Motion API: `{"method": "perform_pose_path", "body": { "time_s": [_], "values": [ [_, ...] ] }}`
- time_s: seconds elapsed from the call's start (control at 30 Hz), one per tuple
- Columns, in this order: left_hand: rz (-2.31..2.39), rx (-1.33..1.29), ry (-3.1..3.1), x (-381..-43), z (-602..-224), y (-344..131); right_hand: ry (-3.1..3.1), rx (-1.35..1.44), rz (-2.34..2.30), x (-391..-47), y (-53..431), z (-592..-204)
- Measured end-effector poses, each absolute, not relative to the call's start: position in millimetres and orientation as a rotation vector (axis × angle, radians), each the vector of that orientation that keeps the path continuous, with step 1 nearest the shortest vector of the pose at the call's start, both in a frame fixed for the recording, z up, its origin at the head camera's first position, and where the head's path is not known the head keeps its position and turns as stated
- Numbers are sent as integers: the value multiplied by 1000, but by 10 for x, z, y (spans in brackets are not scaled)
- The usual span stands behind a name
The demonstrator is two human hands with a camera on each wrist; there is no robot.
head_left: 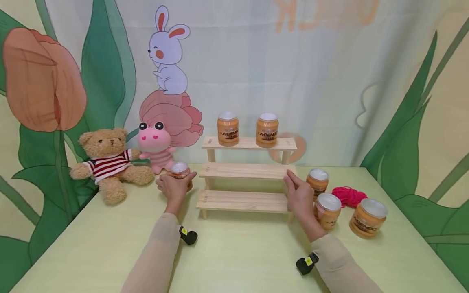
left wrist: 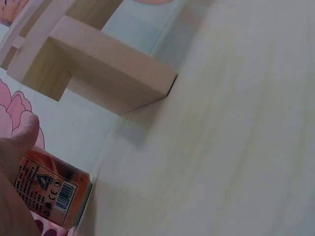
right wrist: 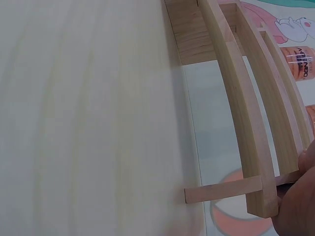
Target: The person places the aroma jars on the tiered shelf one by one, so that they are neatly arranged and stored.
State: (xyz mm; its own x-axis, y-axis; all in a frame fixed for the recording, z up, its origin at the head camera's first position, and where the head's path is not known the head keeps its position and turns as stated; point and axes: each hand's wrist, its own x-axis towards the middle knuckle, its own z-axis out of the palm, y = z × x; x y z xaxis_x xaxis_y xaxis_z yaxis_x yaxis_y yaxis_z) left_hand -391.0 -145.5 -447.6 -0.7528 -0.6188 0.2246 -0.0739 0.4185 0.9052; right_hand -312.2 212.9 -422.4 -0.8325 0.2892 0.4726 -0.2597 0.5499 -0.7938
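Note:
A three-tier wooden display stand (head_left: 243, 170) stands on the table, also close up in the right wrist view. To its left, my left hand (head_left: 176, 188) grips a small orange jar (head_left: 180, 168) with a pale lid. In the left wrist view, the jar's label (left wrist: 48, 188) shows a barcode, with the base at the tabletop. My right hand (head_left: 301, 196) holds the stand's right end at the middle tier, thumb and fingers at the board's edge. Two orange jars, one left (head_left: 228, 129) and one right (head_left: 267, 130), sit on the top tier.
Right of the stand are three more jars: a rear one (head_left: 318, 181), a middle one (head_left: 327, 210) and a larger-looking one (head_left: 368, 218). Pink yarn (head_left: 349, 197) lies among them. A teddy bear (head_left: 110, 162) and a pink plush toy (head_left: 155, 146) sit at the back left, before a printed curtain (head_left: 329, 81).

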Motion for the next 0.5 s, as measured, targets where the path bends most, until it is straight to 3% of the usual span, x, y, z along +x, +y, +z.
{"method": "perform_pose_path", "body": {
  "time_s": [0.5],
  "values": [
    [-1531,402,-2085,-3925,-4486,-1635,-2218,-4,1255,-3108,2127,-4200]
  ]
}}
